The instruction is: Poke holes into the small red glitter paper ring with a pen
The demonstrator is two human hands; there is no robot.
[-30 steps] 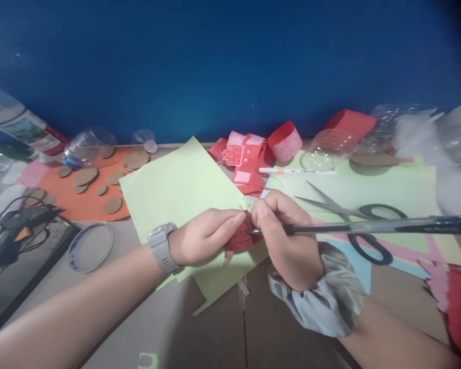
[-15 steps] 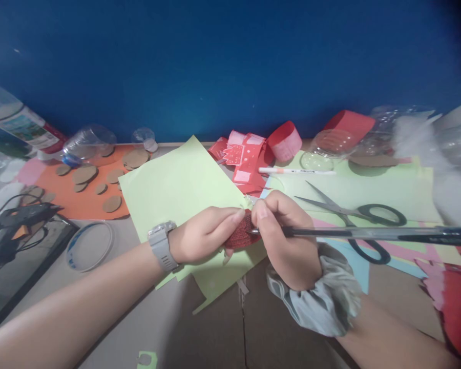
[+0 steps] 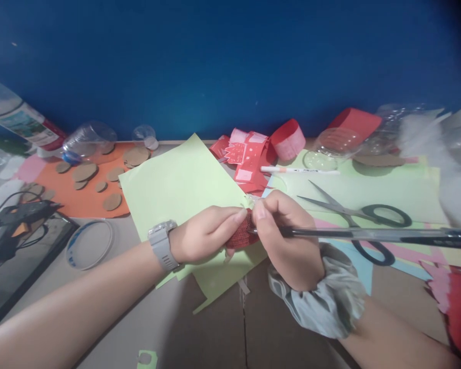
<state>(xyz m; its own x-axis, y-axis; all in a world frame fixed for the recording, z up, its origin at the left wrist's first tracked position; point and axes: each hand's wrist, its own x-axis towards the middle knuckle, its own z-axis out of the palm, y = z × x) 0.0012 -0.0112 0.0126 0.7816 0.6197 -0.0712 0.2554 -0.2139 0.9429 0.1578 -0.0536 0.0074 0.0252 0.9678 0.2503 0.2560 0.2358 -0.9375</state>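
My left hand [image 3: 205, 233], with a grey watch on its wrist, is closed around a small dark red piece [image 3: 241, 233] with a woven-looking pattern. My right hand [image 3: 288, 238] is closed against the right side of this piece, thumb and index finger pinched near its top edge. A black pen [image 3: 388, 234] lies across the right hand and sticks out far to the right, its tip by the red piece. Fingers hide part of the red piece and how the pen is gripped. A small pale scrap [image 3: 251, 200] shows at the fingertips. Beneath both hands lies light green paper [image 3: 176, 184].
Black-handled scissors [image 3: 346, 209] lie splayed right of my hands. Red and pink paper strips [image 3: 249, 154] and a white marker [image 3: 299, 170] lie behind. Cardboard discs [image 3: 85, 172] sit on orange paper [image 3: 63, 197]. A tape roll [image 3: 90, 245] and clear plastic bottle [image 3: 90, 143] are left.
The view has shifted slightly, so things at the right appear a little further right. Both hands keep their hold on the red piece and pen.
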